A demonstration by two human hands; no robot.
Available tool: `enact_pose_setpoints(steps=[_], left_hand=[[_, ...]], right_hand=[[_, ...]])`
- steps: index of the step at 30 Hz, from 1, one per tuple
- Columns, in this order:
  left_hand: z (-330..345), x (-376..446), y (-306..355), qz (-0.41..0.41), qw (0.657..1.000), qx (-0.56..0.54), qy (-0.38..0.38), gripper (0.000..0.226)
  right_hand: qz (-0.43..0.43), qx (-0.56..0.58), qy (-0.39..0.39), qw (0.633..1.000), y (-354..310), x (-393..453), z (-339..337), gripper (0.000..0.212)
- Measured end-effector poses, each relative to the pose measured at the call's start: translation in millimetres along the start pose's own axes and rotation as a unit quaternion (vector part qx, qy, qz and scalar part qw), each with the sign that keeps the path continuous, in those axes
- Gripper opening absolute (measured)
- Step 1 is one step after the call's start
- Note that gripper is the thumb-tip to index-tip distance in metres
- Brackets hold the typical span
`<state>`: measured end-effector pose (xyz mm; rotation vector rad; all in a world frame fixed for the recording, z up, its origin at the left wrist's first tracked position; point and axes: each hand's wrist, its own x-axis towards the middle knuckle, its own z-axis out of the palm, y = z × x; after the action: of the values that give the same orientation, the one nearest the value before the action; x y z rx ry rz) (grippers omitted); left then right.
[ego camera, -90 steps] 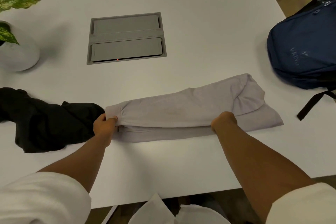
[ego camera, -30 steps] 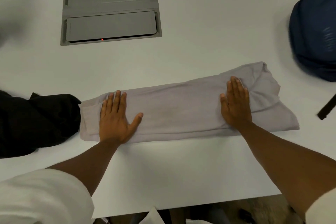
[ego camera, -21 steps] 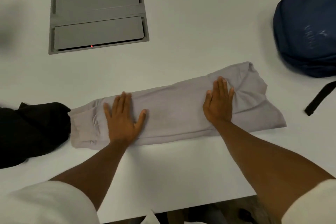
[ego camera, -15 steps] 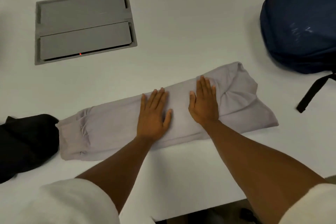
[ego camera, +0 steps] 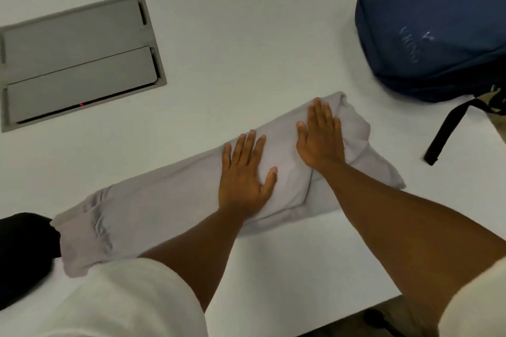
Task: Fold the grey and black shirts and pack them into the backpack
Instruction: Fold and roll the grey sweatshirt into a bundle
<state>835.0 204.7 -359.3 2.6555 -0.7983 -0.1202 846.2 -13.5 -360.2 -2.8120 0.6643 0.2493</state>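
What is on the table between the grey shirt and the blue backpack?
Nothing. In the head view, only bare white table lies between the grey shirt and the blue backpack; its black strap hangs further right.

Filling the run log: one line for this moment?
left hand flat on grey shirt | right hand flat on it | backpack unpacked

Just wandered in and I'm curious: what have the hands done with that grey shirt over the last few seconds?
They let go of its near edge, then pressed flat. The left hand slid right along the grey shirt toward the right hand. The shirt stays a long strip; black shirt and backpack untouched.
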Motion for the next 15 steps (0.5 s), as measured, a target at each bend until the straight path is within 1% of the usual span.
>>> enact_pose_setpoints(steps=[3,5,6,7,9,10,13,15], left_hand=[[-0.7,1.1,1.1,-0.005,1.0,0.016,-0.009,0.074],[-0.4,0.4,0.4,-0.009,1.0,0.019,-0.013,0.074],[-0.3,0.2,0.8,-0.012,1.0,0.021,-0.016,0.075],[-0.2,0.8,1.6,-0.013,0.999,0.024,-0.018,0.075],[0.0,1.9,2.6,-0.015,0.999,0.027,-0.022,0.075],[0.0,1.9,2.8,-0.016,0.999,0.028,-0.024,0.075],[-1.1,2.0,3.4,-0.017,0.999,0.032,-0.026,0.076],[-2.2,1.2,3.9,-0.017,0.999,0.03,-0.019,0.076]], right_hand=[[0.027,0.007,-0.02,0.999,-2.4,4.8,-4.4,0.061],[0.043,0.017,0.009,0.999,-13.6,2.7,-5.1,0.061],[0.025,0.023,0.039,0.999,-20.8,-1.3,-5.1,0.06],[-0.013,0.033,0.066,0.997,-27.8,-7.8,-4.4,0.06],[-0.095,0.037,0.09,0.991,-34.9,-23.4,2.9,0.06],[-0.111,0.039,0.096,0.988,-32.4,-29.5,7.2,0.058],[-0.095,0.073,0.121,0.985,-7.5,-32.5,11.1,0.052],[-0.092,0.065,0.131,0.985,9.8,-30.2,8.1,0.052]])
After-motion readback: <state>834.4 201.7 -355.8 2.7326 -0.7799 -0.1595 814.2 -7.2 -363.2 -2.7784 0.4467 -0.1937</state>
